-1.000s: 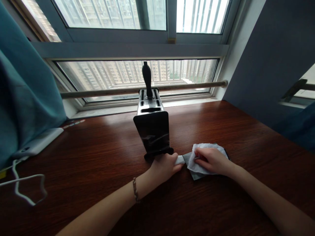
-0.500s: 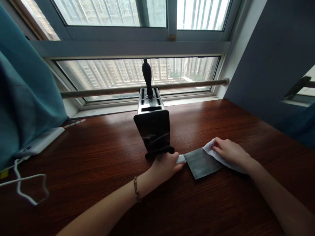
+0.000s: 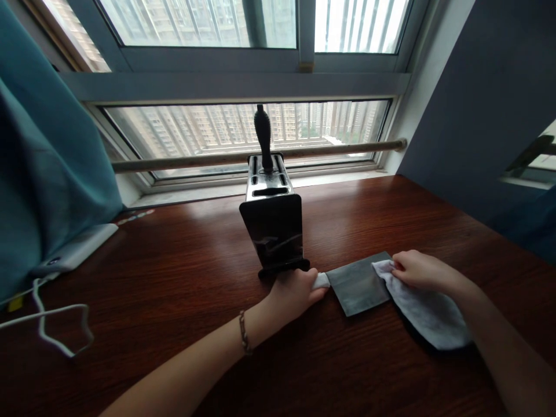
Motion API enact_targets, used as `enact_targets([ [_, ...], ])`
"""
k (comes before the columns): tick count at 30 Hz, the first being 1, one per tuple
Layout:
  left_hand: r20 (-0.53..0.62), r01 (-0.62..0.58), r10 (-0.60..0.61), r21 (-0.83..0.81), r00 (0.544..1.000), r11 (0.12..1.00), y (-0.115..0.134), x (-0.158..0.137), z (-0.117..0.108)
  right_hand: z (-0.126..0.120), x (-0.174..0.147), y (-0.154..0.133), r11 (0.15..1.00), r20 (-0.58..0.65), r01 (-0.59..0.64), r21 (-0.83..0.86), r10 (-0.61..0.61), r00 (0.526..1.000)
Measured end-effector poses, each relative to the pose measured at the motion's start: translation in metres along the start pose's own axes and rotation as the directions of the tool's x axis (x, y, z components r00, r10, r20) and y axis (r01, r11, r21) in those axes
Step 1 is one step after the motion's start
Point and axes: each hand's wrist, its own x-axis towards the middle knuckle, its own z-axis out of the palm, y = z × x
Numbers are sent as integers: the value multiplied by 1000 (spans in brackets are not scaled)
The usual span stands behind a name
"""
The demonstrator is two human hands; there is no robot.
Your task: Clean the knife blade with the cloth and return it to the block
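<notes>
A cleaver with a broad grey blade [image 3: 358, 285] is held low over the brown table, its white handle [image 3: 321, 281] toward the left. My left hand [image 3: 293, 294] is closed around that handle, hiding most of it. At the blade's right end, my right hand [image 3: 419, 270] pinches a white cloth [image 3: 428, 313]. The cloth hangs down toward me and its upper corner overlaps the blade's far end. Just behind my left hand stands a knife block [image 3: 278, 231] with a dark front panel and a slotted metal top. One black-handled tool [image 3: 263, 136] sticks up from it.
The brown wooden table [image 3: 182, 278] reaches to the window sill. On the left lie a white device [image 3: 82, 249] and a looped white cable [image 3: 65, 341], beside a blue curtain [image 3: 56, 133]. A horizontal rail [image 3: 330, 152] crosses the window. A dark wall stands at right.
My right hand has moved right with the cloth, toward the blade's end, uncovering more of the blade. The cloth now hangs more spread out. My left hand keeps its grip on the handle.
</notes>
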Motion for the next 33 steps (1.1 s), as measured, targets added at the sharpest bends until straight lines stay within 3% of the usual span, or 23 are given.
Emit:
enact_targets([
  [4,1,-2,2,-11,1000,1000,0,1,0,4,-2,-5,967,-6,248,56,-248,969],
  [10,-15,-16,16,-5,1000,1000,1,1,1,11,-9,-36,805,-77,551,221,-549,832],
  [14,-32,-26,26,10,999,1000,0,-1,1,19,-17,-60,704,-128,649,290,-643,755],
  [17,-38,-31,31,11,999,999,0,-1,2,24,-19,-69,693,-156,665,278,-651,743],
  [21,-37,-32,32,-3,999,999,0,1,3,21,-18,-65,726,-107,630,276,-628,771],
  [24,-32,-27,27,-12,999,1000,0,1,2,13,-15,-50,785,-28,543,299,-561,827],
  [29,-16,-17,17,-17,1000,1000,2,0,0,6,-2,-5,899,46,278,337,-310,949],
  [33,-19,-16,16,-12,1000,1000,2,-1,0,2,8,32,954,58,54,296,-75,996],
])
